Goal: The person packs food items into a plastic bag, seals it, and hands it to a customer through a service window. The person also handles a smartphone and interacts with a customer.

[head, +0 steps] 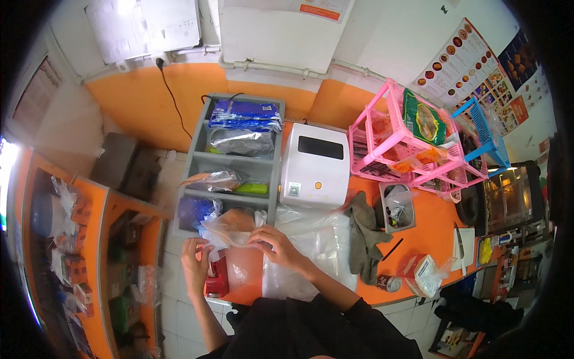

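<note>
A clear plastic bag point(219, 233) is stretched between my two hands. My left hand point(196, 264) pinches its left edge, and my right hand point(279, 247) grips the opposite edge with the fingertips. Something brown shows at the bag's far side; I cannot tell whether it is inside or behind. Just below the bag lies a red tape dispenser point(217, 283), partly covered by the left hand. A stack of flat clear plastic bags point(309, 256) spreads under my right forearm on the orange counter point(244, 273).
A grey compartment tray point(276, 179) holds blue packets point(245, 114) and a green-handled tool point(252, 188). Right of it stand a white label printer point(316, 168), a grey cloth point(364, 238), a metal container point(397, 224), a can point(389, 283), a pink rack point(381, 152) and a knife point(460, 247).
</note>
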`<action>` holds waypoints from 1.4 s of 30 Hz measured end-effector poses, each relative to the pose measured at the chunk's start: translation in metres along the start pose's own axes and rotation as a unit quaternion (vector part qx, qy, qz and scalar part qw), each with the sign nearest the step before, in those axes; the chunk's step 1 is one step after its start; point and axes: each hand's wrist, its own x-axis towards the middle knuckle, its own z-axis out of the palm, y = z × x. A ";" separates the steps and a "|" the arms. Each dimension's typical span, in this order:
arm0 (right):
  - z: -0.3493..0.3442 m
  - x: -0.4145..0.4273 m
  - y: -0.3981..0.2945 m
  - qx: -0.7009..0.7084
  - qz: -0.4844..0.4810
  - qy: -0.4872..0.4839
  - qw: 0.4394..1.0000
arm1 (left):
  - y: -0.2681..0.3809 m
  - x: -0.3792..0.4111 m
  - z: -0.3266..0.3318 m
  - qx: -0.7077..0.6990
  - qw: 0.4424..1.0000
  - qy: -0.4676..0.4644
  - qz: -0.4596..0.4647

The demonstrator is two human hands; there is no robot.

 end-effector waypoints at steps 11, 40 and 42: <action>-0.048 -0.010 -0.011 0.035 0.099 -0.017 0.994 | 0.026 0.011 -0.003 0.012 0.993 -0.108 0.048; -0.059 -0.047 0.035 -0.341 0.290 -0.065 0.892 | 0.026 0.015 -0.015 0.080 0.992 -0.093 0.024; -0.063 -0.061 0.049 -0.314 0.262 -0.049 0.911 | 0.031 0.018 -0.015 0.070 0.993 -0.091 0.034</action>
